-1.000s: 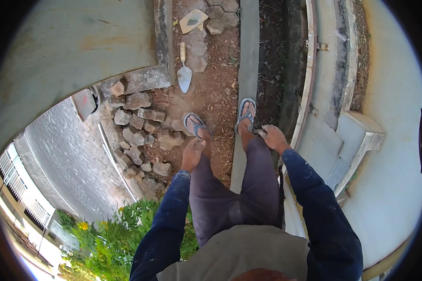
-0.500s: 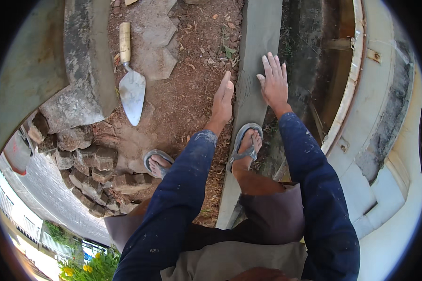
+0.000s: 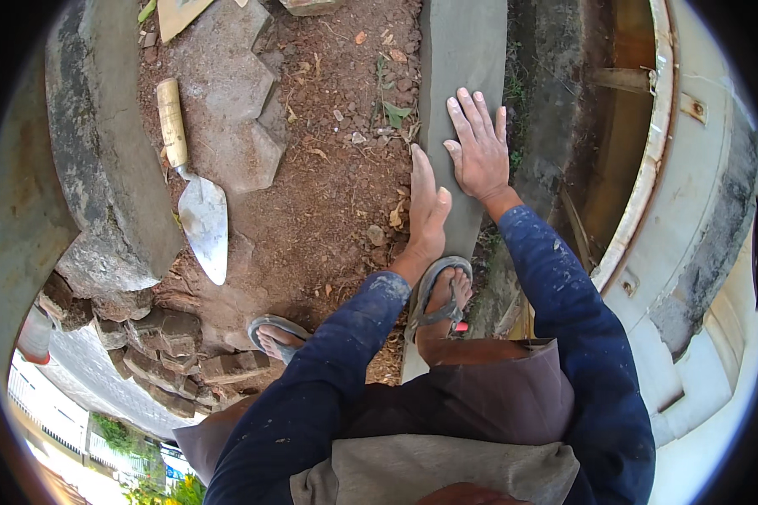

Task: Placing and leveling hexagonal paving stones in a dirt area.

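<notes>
Here, the grey curb [image 3: 465,42] lies beneath our right hand [image 3: 483,160], fingers [image 3: 462,126] parted. Left hand [image 3: 427,225]: fingers together, at curb's edge.

Clock centred on right hand [image 3: 482,160], 12 at top of view. Concrete strip [image 3: 465,42] open from fingertips to 12: straight pass. Left hand [image 3: 427,223] between 7 and 8, narrow gap between hands. Sandalled foot [image 3: 440,296] bars strip, 6–7. At 10, bare soil [image 3: 333,93], broad low passage; trowel [image 3: 204,223] beyond, 8–9; rubble heap [image 3: 164,337] at 8. Channel [image 3: 556,143] at 3, depth unclear; wooden bar [image 3: 619,80] obstructs at 2, rusty-edged rim [image 3: 661,126] closes 2 to 4.
</notes>
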The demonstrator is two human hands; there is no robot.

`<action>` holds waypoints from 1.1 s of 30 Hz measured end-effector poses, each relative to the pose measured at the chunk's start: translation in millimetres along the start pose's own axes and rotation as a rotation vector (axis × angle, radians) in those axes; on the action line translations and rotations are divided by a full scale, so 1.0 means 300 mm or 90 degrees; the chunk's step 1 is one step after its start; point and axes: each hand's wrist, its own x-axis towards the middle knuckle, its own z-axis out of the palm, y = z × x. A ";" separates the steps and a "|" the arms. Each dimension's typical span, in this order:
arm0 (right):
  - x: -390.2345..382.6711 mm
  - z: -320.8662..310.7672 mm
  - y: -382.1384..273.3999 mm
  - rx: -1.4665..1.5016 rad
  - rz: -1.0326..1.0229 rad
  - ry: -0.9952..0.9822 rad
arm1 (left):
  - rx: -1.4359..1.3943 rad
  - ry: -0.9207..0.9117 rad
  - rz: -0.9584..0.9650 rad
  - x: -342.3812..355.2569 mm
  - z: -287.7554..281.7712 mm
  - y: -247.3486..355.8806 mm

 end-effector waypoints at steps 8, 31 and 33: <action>-0.002 0.011 0.009 0.016 -0.002 -0.007 | -0.108 -0.061 -0.052 0.033 -0.043 -0.033; -0.083 0.024 -0.141 0.023 0.011 -0.009 | -0.379 -0.038 -0.122 -0.067 -0.031 -0.074; -0.079 0.017 -0.137 0.057 0.007 -0.032 | -0.354 -0.064 -0.137 -0.064 -0.066 -0.103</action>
